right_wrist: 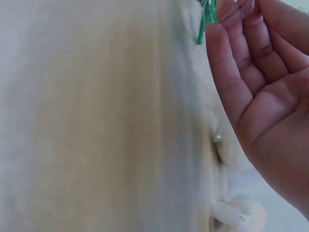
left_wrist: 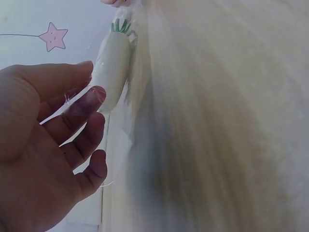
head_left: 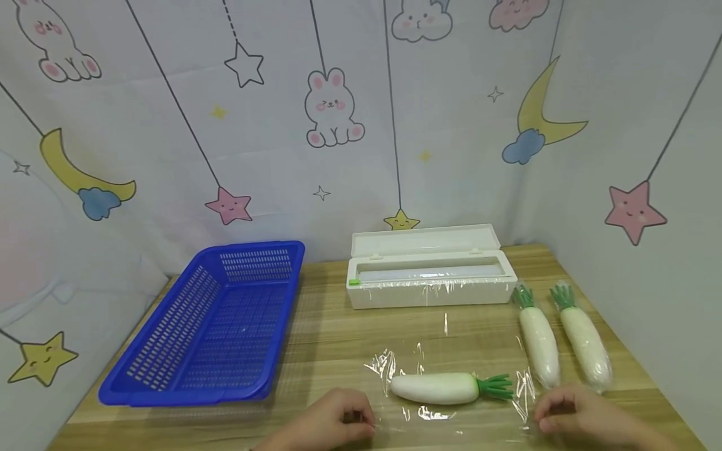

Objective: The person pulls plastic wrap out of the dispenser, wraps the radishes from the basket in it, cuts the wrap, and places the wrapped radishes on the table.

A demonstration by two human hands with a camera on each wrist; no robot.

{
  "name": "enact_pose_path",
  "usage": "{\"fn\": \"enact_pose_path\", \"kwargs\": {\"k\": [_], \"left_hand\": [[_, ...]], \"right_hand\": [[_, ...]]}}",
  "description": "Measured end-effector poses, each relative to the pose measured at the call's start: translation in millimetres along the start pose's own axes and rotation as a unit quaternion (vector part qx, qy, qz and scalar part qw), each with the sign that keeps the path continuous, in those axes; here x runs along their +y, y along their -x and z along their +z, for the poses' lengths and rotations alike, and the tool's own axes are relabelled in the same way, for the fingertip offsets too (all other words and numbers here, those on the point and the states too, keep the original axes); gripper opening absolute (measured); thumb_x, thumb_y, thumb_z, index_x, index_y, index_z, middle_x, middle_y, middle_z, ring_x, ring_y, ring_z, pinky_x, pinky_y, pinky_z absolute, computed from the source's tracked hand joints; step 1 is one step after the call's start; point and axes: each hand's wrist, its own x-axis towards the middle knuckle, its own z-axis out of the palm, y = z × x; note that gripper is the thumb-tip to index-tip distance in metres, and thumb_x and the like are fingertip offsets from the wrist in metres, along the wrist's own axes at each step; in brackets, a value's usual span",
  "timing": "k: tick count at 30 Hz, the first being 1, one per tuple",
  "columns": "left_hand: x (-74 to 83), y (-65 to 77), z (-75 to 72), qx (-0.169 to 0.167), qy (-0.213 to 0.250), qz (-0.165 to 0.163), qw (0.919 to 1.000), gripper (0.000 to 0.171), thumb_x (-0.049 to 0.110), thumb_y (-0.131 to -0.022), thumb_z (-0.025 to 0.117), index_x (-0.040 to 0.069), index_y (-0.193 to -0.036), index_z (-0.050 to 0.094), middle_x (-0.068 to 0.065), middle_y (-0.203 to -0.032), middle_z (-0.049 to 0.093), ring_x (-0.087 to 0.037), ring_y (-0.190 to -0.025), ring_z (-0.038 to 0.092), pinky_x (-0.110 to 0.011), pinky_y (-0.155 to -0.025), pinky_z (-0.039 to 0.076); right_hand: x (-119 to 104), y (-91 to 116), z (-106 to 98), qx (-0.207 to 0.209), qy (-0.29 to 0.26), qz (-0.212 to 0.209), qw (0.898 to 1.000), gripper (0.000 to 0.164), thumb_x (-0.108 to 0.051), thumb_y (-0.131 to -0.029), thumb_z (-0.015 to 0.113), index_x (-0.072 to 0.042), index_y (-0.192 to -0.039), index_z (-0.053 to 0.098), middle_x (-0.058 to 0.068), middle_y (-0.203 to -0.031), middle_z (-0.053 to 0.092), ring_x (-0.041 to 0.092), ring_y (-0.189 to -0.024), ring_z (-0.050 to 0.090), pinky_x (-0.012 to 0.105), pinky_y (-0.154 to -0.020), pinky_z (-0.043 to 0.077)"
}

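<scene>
A white radish (head_left: 434,388) with green leaf stubs lies sideways on a sheet of clear plastic wrap (head_left: 420,413) near the table's front. Glints on the wrap run back to the front of an open white wrap dispenser box (head_left: 431,295). At the sheet's near left corner my left hand (head_left: 333,419) pinches the wrap; its thumb (left_wrist: 72,75) and forefinger show thin film between them. My right hand (head_left: 586,416) pinches the right edge of the wrap, beyond the leaves. In the right wrist view, film shows at its fingertips beside the green leaves (right_wrist: 208,19).
Two wrapped radishes, one nearer (head_left: 539,344) and one farther right (head_left: 586,347), lie beyond my right hand. A blue plastic basket (head_left: 276,351) stands on the left of the wooden table (head_left: 321,326). Behind hangs a patterned cloth (head_left: 271,156).
</scene>
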Motion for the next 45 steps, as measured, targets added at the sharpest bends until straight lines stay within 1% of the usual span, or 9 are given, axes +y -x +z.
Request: {"fn": "enact_pose_path", "kwargs": {"k": [6, 9, 13, 18, 22, 25, 31, 36, 45], "left_hand": [[-3.1, -3.1, -6.6, 0.047, -0.031, 0.022, 0.9982, 0.002, 0.007, -0.086, 0.069, 0.008, -0.085, 0.068, -0.001, -0.076, 0.064, 0.007, -0.075, 0.05, -0.018, -0.066, 0.048], [-0.3, -5.0, -10.4, 0.061, -0.022, -0.014, 0.9978, 0.002, 0.01, -0.088, 0.068, 0.011, -0.086, 0.069, 0.002, -0.077, 0.063, 0.005, -0.075, 0.051, -0.019, -0.067, 0.047], [-0.3, -9.7, -15.6, 0.083, -0.016, -0.053, 0.995, 0.006, 0.014, -0.089, 0.066, 0.01, -0.087, 0.07, 0.006, -0.076, 0.062, 0.003, -0.074, 0.051, -0.02, -0.066, 0.045], [-4.4, -17.4, -21.8, 0.099, -0.025, -0.06, 0.993, 0.011, 0.016, -0.091, 0.065, 0.006, -0.089, 0.07, 0.006, -0.078, 0.062, 0.002, -0.074, 0.051, -0.02, -0.066, 0.044], [-6.9, -24.0, -26.1, 0.106, -0.02, -0.057, 0.9925, 0.014, 0.015, -0.091, 0.064, 0.003, -0.091, 0.07, 0.001, -0.078, 0.063, 0.002, -0.073, 0.05, -0.021, -0.065, 0.044], [-8.5, -29.4, -28.4, 0.111, -0.007, -0.08, 0.9905, 0.017, 0.017, -0.092, 0.064, 0.001, -0.092, 0.07, 0.001, -0.077, 0.062, 0.0, -0.07, 0.049, -0.021, -0.062, 0.043], [-18.0, -40.2, -27.5, 0.127, -0.002, -0.145, 0.9812, 0.018, 0.022, -0.091, 0.066, 0.004, -0.092, 0.072, 0.004, -0.08, 0.063, -0.003, -0.07, 0.05, -0.021, -0.062, 0.043], [-25.4, -45.8, -23.1, 0.131, -0.036, -0.15, 0.9793, 0.012, 0.016, -0.089, 0.066, 0.005, -0.087, 0.071, 0.002, -0.079, 0.064, -0.004, -0.07, 0.051, -0.022, -0.064, 0.045], [-28.0, -47.6, -15.9, 0.113, -0.099, -0.136, 0.9793, 0.006, 0.007, -0.081, 0.066, 0.008, -0.076, 0.069, 0.007, -0.07, 0.058, 0.0, -0.064, 0.047, -0.021, -0.06, 0.043]], "right_hand": [[-10.0, -7.5, -10.6, 0.033, 0.042, 0.002, 0.999, 0.024, 0.014, -0.087, 0.055, -0.003, -0.099, 0.067, 0.002, -0.091, 0.069, 0.001, -0.084, 0.06, 0.024, -0.066, 0.05], [-14.2, -13.1, -16.1, 0.048, 0.052, 0.004, 0.998, 0.02, 0.014, -0.087, 0.056, -0.001, -0.097, 0.066, -0.003, -0.09, 0.069, -0.001, -0.083, 0.06, 0.024, -0.065, 0.05], [-18.9, -18.1, -24.2, 0.059, 0.033, 0.03, 0.997, 0.018, 0.012, -0.09, 0.054, 0.001, -0.098, 0.065, -0.008, -0.092, 0.069, 0.0, -0.082, 0.06, 0.024, -0.066, 0.052], [-22.6, -24.3, -31.5, 0.076, 0.038, 0.045, 0.995, 0.018, 0.009, -0.092, 0.054, 0.0, -0.101, 0.066, -0.008, -0.094, 0.069, 0.003, -0.083, 0.063, 0.026, -0.068, 0.053], [-23.6, -29.5, -34.6, 0.086, 0.064, 0.058, 0.993, 0.013, 0.005, -0.093, 0.054, 0.003, -0.102, 0.064, -0.006, -0.092, 0.068, 0.005, -0.081, 0.062, 0.027, -0.069, 0.053], [-23.1, -33.8, -36.1, 0.094, 0.086, 0.073, 0.989, 0.012, 0.001, -0.094, 0.054, 0.006, -0.102, 0.063, -0.005, -0.092, 0.067, 0.005, -0.081, 0.061, 0.027, -0.069, 0.053], [-15.9, -43.6, -36.7, 0.122, 0.173, 0.082, 0.974, 0.01, -0.004, -0.093, 0.06, 0.001, -0.097, 0.067, -0.008, -0.088, 0.067, 0.001, -0.078, 0.057, 0.023, -0.064, 0.049], [-8.2, -52.1, -34.1, 0.126, 0.254, 0.1, 0.954, 0.005, -0.009, -0.089, 0.067, -0.007, -0.09, 0.071, -0.012, -0.084, 0.068, -0.005, -0.074, 0.054, 0.022, -0.06, 0.047], [-6.4, -56.5, -26.6, 0.074, 0.328, 0.086, 0.938, 0.009, -0.001, -0.079, 0.072, -0.009, -0.082, 0.071, -0.005, -0.08, 0.07, -0.003, -0.073, 0.057, 0.023, -0.061, 0.051]]}}
